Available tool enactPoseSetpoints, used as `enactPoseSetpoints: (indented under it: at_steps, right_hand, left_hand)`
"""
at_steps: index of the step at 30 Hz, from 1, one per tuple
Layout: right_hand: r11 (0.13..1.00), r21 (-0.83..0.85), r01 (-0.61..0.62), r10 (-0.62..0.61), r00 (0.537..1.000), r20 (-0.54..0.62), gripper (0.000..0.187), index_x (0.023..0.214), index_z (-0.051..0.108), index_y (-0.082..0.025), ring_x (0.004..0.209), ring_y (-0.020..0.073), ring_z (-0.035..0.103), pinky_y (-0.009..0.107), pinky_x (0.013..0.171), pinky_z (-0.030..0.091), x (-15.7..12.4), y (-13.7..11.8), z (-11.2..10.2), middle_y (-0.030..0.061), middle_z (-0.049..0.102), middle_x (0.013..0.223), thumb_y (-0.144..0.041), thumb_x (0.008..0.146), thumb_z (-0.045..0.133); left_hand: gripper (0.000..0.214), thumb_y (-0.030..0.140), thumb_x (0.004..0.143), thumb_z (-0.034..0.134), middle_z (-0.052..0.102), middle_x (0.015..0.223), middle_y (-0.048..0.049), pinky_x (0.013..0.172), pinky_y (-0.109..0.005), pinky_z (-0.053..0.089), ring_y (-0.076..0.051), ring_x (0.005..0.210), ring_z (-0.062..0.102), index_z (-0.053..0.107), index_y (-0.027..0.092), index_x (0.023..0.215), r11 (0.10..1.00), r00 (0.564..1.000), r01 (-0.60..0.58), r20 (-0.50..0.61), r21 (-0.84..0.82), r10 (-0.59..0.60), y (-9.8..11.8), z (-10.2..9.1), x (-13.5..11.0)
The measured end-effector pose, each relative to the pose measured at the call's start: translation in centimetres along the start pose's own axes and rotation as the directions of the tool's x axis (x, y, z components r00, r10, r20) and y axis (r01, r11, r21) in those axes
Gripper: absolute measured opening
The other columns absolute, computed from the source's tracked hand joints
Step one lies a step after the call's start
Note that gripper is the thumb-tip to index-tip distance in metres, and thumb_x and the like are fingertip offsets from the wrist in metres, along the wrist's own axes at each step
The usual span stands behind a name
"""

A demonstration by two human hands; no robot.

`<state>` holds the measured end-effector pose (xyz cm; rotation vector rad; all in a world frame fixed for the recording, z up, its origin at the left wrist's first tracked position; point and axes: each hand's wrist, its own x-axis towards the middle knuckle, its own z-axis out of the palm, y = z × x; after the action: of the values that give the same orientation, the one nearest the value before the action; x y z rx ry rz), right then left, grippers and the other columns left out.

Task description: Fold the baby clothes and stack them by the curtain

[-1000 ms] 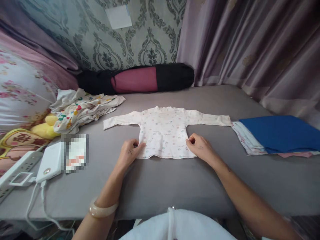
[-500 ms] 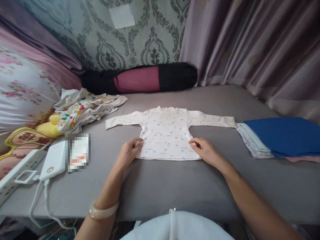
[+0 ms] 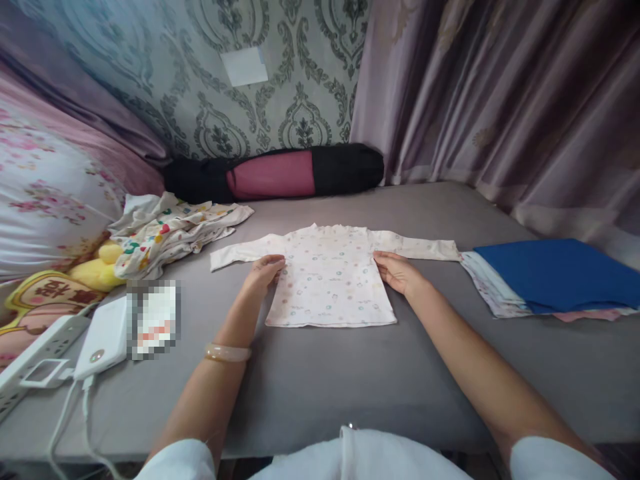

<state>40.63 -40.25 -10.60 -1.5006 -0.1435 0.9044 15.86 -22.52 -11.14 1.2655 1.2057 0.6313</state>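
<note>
A small white long-sleeved shirt point(image 3: 333, 283) with a faint coloured print lies flat, its sleeves spread to both sides and its hem toward me. My left hand point(image 3: 267, 270) pinches the shirt's left side edge just below the armpit. On the opposite edge, at about the same height, my right hand point(image 3: 396, 271) has thumb and fingers closed on the cloth. The tip of the right sleeve touches a stack of folded clothes point(image 3: 500, 293) topped by a blue folded cloth point(image 3: 555, 273).
A crumpled heap of printed clothes point(image 3: 170, 233) lies at the left, by a floral pillow point(image 3: 45, 200) and a yellow plush toy point(image 3: 97, 267). Nearer are a white power bank point(image 3: 103, 337) with cables and a power strip point(image 3: 40, 357). A black and maroon bag point(image 3: 275, 175) lies along the wall.
Both hands have moved up the shirt's side edges, from near the hem to just below the armpits. The view has tilted slightly upward.
</note>
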Motion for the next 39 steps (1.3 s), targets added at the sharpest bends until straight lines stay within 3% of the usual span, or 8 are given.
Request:
enactPoseSetpoints:
  at_steps: [7, 10, 14, 18, 21, 26, 30, 39]
  right_hand:
    - [0.914, -0.287, 0.286, -0.315, 0.948, -0.057, 0.009, 0.081, 0.066, -0.017, 0.061, 0.0129, 0.059, 0.023, 0.062, 0.047, 1.8, 1.9, 0.1, -0.0028, 0.063, 0.065, -0.015, 0.072, 0.065]
    - [0.621, -0.665, 0.415, -0.509, 0.859, 0.059, 0.015, 0.088, 0.069, -0.016, 0.075, 0.0166, 0.062, 0.027, 0.073, 0.048, 1.7, 2.4, -0.3, 0.0028, 0.066, 0.079, -0.014, 0.08, 0.057]
    - [0.142, -0.932, 0.333, -0.564, 0.801, 0.2, 0.03, 0.108, 0.069, -0.019, 0.09, 0.0209, 0.062, 0.03, 0.077, 0.046, 0.1, 2.6, -0.5, 0.0111, 0.062, 0.109, -0.014, 0.091, 0.045]
    - [-0.121, -0.962, 0.244, -0.539, 0.798, 0.27, 0.037, 0.112, 0.067, -0.016, 0.1, 0.0257, 0.059, 0.033, 0.08, 0.045, -1.7, 2.2, 0.0, 0.0149, 0.06, 0.113, -0.009, 0.093, 0.036]
    - [-0.255, -0.912, 0.323, -0.543, 0.732, 0.411, 0.037, 0.106, 0.068, -0.013, 0.116, 0.0297, 0.052, 0.04, 0.096, 0.04, -2.5, 2.3, 1.1, 0.0175, 0.059, 0.123, -0.01, 0.093, 0.034]
    - [-0.24, -0.737, 0.633, -0.421, 0.616, 0.666, 0.05, 0.138, 0.05, -0.01, 0.142, 0.0248, 0.029, 0.04, 0.116, 0.024, -2.8, 4.4, 3.5, 0.0145, 0.04, 0.151, -0.034, 0.101, 0.026]
    - [-0.184, -0.738, 0.649, -0.376, 0.648, 0.663, 0.061, 0.149, 0.035, -0.01, 0.147, 0.0247, 0.021, 0.043, 0.119, 0.015, -2.0, 5.7, 3.4, 0.014, 0.029, 0.157, -0.044, 0.1, 0.023]
    - [-0.141, -0.899, 0.415, -0.429, 0.793, 0.433, 0.068, 0.147, 0.032, 0.002, 0.146, 0.0306, 0.019, 0.047, 0.119, 0.013, -1.0, 4.4, 1.1, 0.0217, 0.026, 0.156, -0.044, 0.098, 0.027]
  left_hand:
    - [0.041, 0.032, 0.055, 0.072, 0.056, 0.059, 0.0035, 0.048, -0.021, 0.034, -0.009, 0.048, 0.045, 0.067, 0.013, 0.091, 0.99, 0.99, -0.127, -0.052, 0.067, 0.131, -1.3, 0.5, 0.9]
    - [0.034, 0.03, 0.063, 0.064, 0.06, 0.062, 0.0013, 0.054, -0.024, 0.039, -0.012, 0.052, 0.05, 0.069, 0.014, 0.093, 0.948, 0.965, -0.224, -0.087, 0.226, 0.249, -2.1, 0.6, 1.3]
    - [0.028, 0.021, 0.073, 0.052, 0.065, 0.075, -0.0046, 0.076, -0.03, 0.047, -0.019, 0.073, 0.061, 0.073, 0.014, 0.092, 0.761, 0.899, -0.331, -0.059, 0.558, 0.435, -2.9, 0.2, 1.5]
    - [0.032, 0.015, 0.08, 0.045, 0.064, 0.092, -0.0097, 0.089, -0.034, 0.047, -0.022, 0.092, 0.061, 0.073, 0.016, 0.096, 0.51, 0.822, -0.388, 0.038, 0.767, 0.569, -2.6, -0.3, 0.6]
    - [0.029, 0.02, 0.087, 0.044, 0.062, 0.105, -0.0134, 0.093, -0.04, 0.046, -0.026, 0.105, 0.057, 0.07, 0.017, 0.1, 0.314, 0.756, -0.418, 0.135, 0.853, 0.641, -1.8, 0.6, -0.9]
    - [0.044, 0.031, 0.096, 0.038, 0.048, 0.142, -0.0196, 0.112, -0.045, 0.032, -0.029, 0.137, 0.038, 0.053, 0.009, 0.131, 0.083, 0.634, -0.684, 0.533, 0.725, 0.56, -2.0, 5.0, -3.0]
    - [0.059, 0.046, 0.098, 0.033, 0.033, 0.155, -0.0181, 0.117, -0.05, 0.022, -0.031, 0.146, 0.025, 0.038, 0.012, 0.145, 0.127, 0.738, -0.62, 0.52, 0.775, 0.431, -3.2, 6.6, -3.0]
    - [0.064, 0.048, 0.098, 0.028, 0.029, 0.155, -0.0209, 0.118, -0.052, 0.018, -0.032, 0.146, 0.021, 0.035, 0.007, 0.147, 0.174, 0.861, -0.394, 0.296, 0.903, 0.413, -3.0, 1.7, -1.3]
